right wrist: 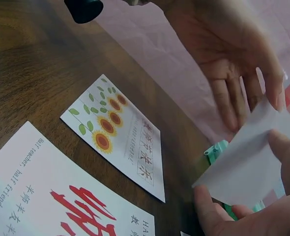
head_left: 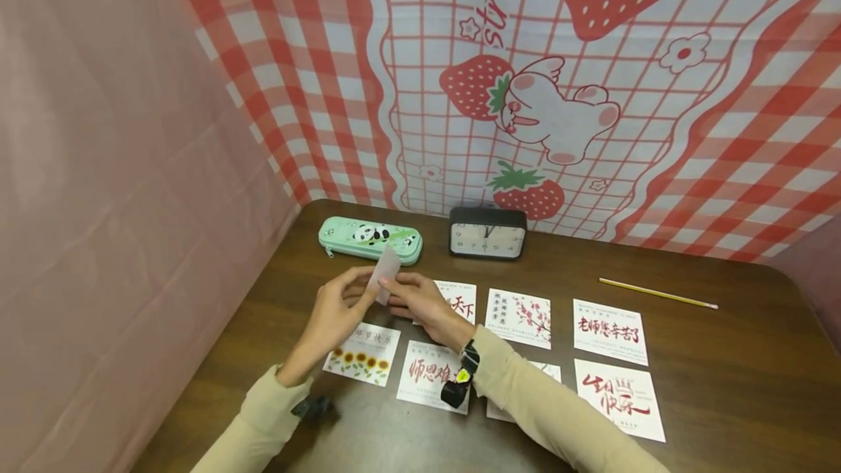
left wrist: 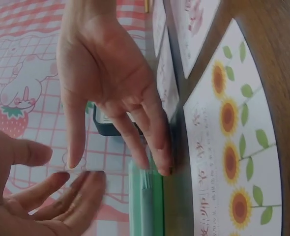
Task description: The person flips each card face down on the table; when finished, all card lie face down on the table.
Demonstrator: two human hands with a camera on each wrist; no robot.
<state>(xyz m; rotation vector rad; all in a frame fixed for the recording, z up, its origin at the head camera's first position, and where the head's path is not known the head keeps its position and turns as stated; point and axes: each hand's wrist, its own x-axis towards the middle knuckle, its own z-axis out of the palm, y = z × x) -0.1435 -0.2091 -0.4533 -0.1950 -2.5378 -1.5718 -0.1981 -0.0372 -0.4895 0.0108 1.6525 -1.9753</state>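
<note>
Over the back left of the table, a blank whitish card [head_left: 386, 272] is held tilted between both hands. The left hand [head_left: 333, 312] pinches its edge between thumb and fingers. From the other side the right hand [head_left: 425, 306] grips it, and in the right wrist view its thumb lies on the face of the card [right wrist: 243, 160] with fingers behind. Seen from the left wrist, the card is almost edge-on. Below the hands lie a sunflower card [head_left: 363, 365] and a card with red lettering [head_left: 420, 378], partly covered by the right wrist.
Behind the hands sit a mint panda pencil case [head_left: 348, 236] and a black desk clock [head_left: 488, 233]. A yellow pencil [head_left: 657, 293] lies at the right. More printed cards, including a blossom card [head_left: 519, 317] and a red-lettered card [head_left: 609, 332], are spread in rows.
</note>
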